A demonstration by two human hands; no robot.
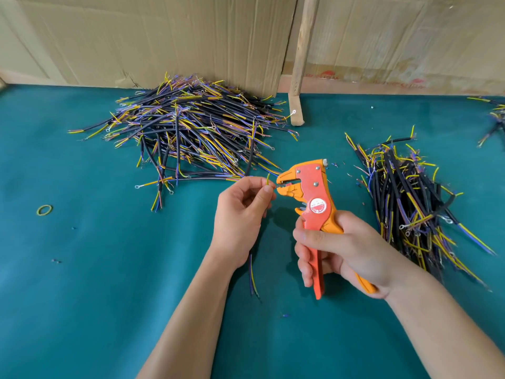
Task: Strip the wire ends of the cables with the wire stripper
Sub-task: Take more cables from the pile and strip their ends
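Observation:
My right hand (344, 250) grips the handles of an orange and red wire stripper (311, 198), its jaws pointing left. My left hand (241, 212) pinches a short cable between thumb and fingers, and one thin wire end (268, 179) reaches into the stripper's jaws. The cable's other end (252, 277), with yellow and blue wires, hangs below my left wrist. A large pile of black cables (191, 129) with yellow, blue and purple wire ends lies at the back left. A second pile (407, 203) lies to the right of the stripper.
Green cloth (95, 269) covers the table. Cardboard sheets (164, 36) and a wooden post (302, 58) stand along the back edge. A yellow rubber band (44, 210) lies at the left. More cables (494, 119) lie at the far right. Small insulation scraps dot the cloth.

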